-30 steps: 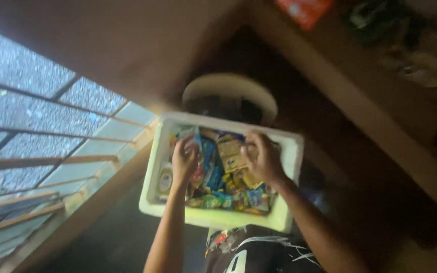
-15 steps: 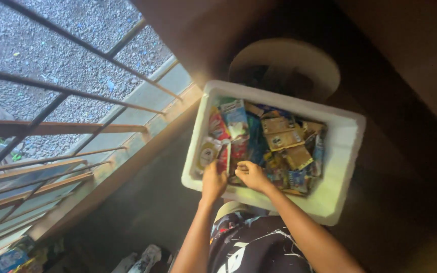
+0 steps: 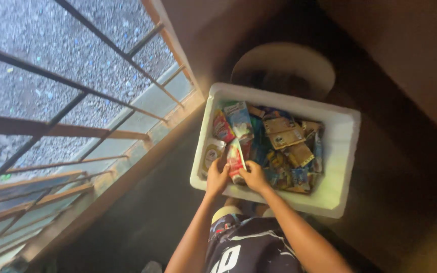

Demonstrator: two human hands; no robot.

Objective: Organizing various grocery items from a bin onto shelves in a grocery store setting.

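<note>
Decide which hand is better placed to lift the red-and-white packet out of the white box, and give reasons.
Probably the right hand: it lies against the red-and-white packet inside the white box; the left hand rests nearer the box's wall.

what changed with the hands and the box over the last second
A second ago the hands lay apart, spread over the packets. Now the left hand and right hand have come together at the near left corner of the white foam box, both in a grip on one red and white packet, tilted up. The box remains full of colourful packets, beside the round white stool.
</note>
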